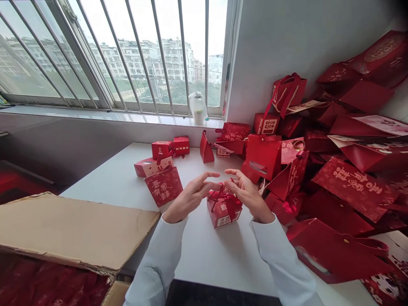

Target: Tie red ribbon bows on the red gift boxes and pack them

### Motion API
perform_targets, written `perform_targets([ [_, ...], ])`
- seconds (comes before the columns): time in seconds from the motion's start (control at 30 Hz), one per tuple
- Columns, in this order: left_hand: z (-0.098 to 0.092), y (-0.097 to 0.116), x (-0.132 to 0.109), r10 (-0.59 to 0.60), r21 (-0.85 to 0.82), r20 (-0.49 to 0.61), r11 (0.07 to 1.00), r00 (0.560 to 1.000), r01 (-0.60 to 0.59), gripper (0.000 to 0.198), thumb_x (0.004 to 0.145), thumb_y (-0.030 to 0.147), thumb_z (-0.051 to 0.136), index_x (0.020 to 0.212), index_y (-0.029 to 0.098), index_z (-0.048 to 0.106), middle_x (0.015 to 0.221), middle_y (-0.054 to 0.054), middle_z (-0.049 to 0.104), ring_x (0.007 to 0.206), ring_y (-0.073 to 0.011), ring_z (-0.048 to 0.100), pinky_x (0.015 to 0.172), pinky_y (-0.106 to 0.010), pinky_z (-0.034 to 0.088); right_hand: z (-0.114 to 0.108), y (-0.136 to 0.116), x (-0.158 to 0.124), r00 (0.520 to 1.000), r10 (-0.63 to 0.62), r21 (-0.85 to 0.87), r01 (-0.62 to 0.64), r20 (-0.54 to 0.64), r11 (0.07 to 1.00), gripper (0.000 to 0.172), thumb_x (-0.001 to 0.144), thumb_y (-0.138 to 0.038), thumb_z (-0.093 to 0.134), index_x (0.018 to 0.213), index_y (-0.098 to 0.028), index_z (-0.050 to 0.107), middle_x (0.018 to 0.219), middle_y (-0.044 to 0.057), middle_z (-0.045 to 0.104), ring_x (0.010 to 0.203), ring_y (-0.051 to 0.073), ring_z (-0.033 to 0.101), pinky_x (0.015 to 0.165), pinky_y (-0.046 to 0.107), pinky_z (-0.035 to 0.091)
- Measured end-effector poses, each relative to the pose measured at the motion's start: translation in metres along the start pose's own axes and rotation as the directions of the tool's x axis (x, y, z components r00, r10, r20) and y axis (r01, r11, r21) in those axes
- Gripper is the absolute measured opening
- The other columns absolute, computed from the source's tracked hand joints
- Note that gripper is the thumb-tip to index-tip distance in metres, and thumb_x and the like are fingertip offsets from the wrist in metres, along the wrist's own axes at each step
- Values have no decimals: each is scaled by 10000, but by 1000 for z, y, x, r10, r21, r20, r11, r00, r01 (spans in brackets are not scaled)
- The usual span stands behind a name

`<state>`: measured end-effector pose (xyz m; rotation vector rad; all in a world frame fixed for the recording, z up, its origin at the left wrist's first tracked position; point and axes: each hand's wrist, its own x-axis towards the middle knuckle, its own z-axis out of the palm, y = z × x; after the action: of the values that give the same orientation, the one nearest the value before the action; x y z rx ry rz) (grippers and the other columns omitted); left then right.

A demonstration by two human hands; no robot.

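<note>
Pinching red ribbon [231,187] in the right hand [245,195], left hand [189,199] half-open, above a gift box [223,212]

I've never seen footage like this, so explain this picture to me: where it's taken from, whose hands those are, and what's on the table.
This picture comes from a camera worn on a person's head, looking forward and down, so these are the wearer's own bare hands: the left hand and the right hand. No machine is involved. Between them, on a white table, sits a small red box tied with ribbon. The ribbon reaches up to the fingers, but I cannot tell whether they grip it. More red boxes stand farther along the table, and a heap of red bags fills the right side. A cardboard flap lies at left, below a barred window.
</note>
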<state>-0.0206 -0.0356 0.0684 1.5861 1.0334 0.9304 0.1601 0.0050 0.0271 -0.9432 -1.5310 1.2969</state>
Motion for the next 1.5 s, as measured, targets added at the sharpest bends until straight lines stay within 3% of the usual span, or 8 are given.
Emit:
perform_targets([
  [0.2,6,-4,10,-28,90,22,996,999,26,378,920,418,417,1237,231,502,1057,-66,670,854,-160,583,760,-288,456,2,1,2,1000,-21,-209,24,17,978,545,769,-473,652,1205,-209,459,830,3,659,767,188,651,710,320,506],
  [0.33,12,-4,10,-46,-101,27,994,999,49,391,894,414,492,1226,207,490,1119,-93,651,968,-182,585,810,-284,435,-1,-1,0,999,2,-268,8,39,963,488,801,-439,623,1202,-210,466,834,2,660,783,186,651,720,319,508],
  [0.53,10,-11,-5,-115,-220,-166,972,979,77,362,841,407,587,1126,193,529,1019,-76,663,947,-180,595,809,-279,434,-30,12,0,1000,9,-148,-9,0,989,479,834,-524,538,1177,-197,470,834,22,663,737,172,659,723,308,510],
  [0.77,-9,-62,-35,-241,68,-499,947,832,315,353,783,428,578,1028,174,578,796,-30,609,717,-163,561,648,-271,423,-58,51,-14,966,92,-474,-200,-241,857,273,840,-350,457,1020,-190,585,751,36,659,673,186,639,656,316,500],
  [0.87,-9,-83,-37,-188,314,-635,824,749,472,321,775,390,518,1003,180,603,945,-79,615,817,-222,591,720,-345,447,-56,62,-21,959,-27,-664,-175,-282,727,279,840,-326,438,1001,-175,609,926,104,657,846,240,629,771,381,477],
  [0.93,-7,-86,-31,-117,396,-657,786,745,474,331,788,396,480,1016,194,609,1064,-99,594,953,-258,581,770,-371,453,-52,63,-24,942,-141,-687,-113,-303,718,337,877,-383,399,1028,-168,609,1055,135,612,971,259,589,835,397,454],
  [1.13,4,-74,4,-159,300,-398,908,904,292,388,832,509,460,1040,212,598,1119,-77,623,1039,-245,575,838,-363,456,-42,48,-35,959,-58,-557,-111,-278,823,466,869,-618,385,898,-218,624,923,66,640,916,253,573,831,386,416],
  [1.5,-1,-92,37,-267,-97,35,958,963,269,457,745,490,650,1046,154,576,1074,-119,645,994,-244,592,849,-345,452,-28,77,-25,959,181,-15,-189,-218,982,422,751,-491,616,1035,-184,552,648,-38,561,641,156,552,645,278,397],
])
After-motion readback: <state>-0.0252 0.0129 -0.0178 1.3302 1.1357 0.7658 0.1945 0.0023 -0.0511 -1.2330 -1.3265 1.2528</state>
